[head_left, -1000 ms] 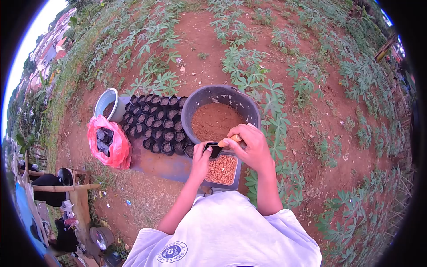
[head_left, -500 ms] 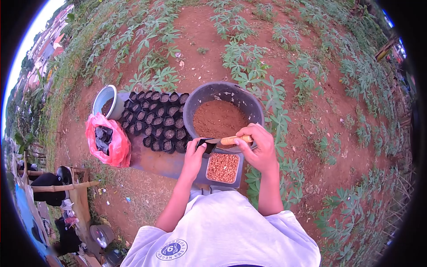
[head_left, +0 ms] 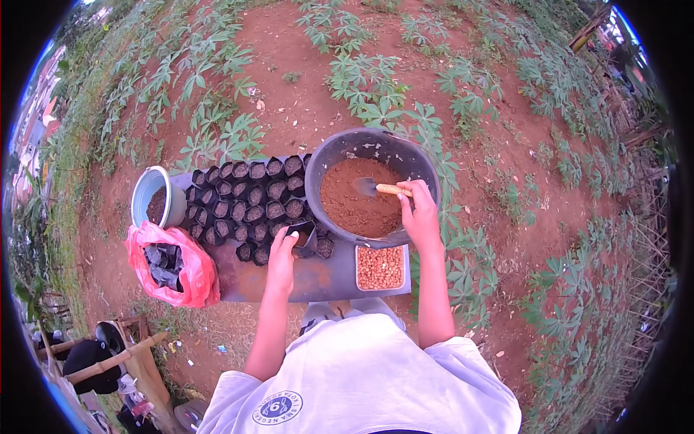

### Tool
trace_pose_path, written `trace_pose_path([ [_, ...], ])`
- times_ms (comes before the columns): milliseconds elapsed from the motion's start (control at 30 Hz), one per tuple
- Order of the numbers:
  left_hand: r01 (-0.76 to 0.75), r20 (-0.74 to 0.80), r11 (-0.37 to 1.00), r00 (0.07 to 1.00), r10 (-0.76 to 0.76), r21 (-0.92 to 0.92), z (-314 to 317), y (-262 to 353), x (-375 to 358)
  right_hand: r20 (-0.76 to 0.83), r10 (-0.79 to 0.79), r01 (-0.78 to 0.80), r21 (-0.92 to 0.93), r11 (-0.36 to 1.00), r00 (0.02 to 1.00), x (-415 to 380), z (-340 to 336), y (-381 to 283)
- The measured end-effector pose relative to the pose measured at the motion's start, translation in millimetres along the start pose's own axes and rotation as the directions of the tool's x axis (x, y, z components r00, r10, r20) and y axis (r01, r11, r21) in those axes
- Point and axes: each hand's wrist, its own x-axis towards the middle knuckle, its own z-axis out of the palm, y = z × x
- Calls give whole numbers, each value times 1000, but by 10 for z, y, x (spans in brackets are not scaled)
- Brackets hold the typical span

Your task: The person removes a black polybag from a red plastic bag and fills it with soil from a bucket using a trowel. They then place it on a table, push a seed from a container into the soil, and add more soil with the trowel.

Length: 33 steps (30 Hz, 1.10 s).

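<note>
My right hand [head_left: 421, 211] is closed round the wooden handle of a small trowel [head_left: 392, 189]. The trowel's grey blade rests at the reddish soil [head_left: 354, 206] inside a large dark basin [head_left: 316, 217]. In my left hand [head_left: 283, 262] is a black plastic seedling bag [head_left: 305, 240], gripped at its rim and held open over the table; some brown soil shows in it. Rows of soil-filled black seedling bags [head_left: 246, 192] stand just beyond and left of that hand. A square clear container of tan seeds or nuts [head_left: 380, 268] sits in front of the basin.
On the left of the table [head_left: 246, 281] stand a pale bucket [head_left: 173, 202] with dark soil and a pink plastic bag [head_left: 195, 267] holding folded black bags. Leafy green plants [head_left: 376, 87] grow in rows beyond. A bamboo structure [head_left: 119, 359] is at lower left.
My right hand has carried the trowel from the seedling bag up into the basin. My left hand has moved left with the bag, beside the filled rows. The view has shifted slightly.
</note>
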Motion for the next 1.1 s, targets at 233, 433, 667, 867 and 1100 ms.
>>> trace_pose_path([
  [233,70,77,996,995,-66,-50,-204,244,83,-77,113,-120,-83,989,991,-137,303,117],
  [433,41,70,989,997,-31,-141,-344,329,174,-29,168,-171,-141,975,985,-36,438,219],
  [667,-2,17,993,1000,4,-116,-268,304,17,178,174,-151,-136,979,968,162,425,461],
  [867,-16,-45,997,999,12,-80,-114,159,-104,446,199,-66,-295,953,873,185,338,838],
  [1100,-37,-45,992,998,32,-117,210,167,-146,630,294,-16,-407,913,719,378,371,948],
])
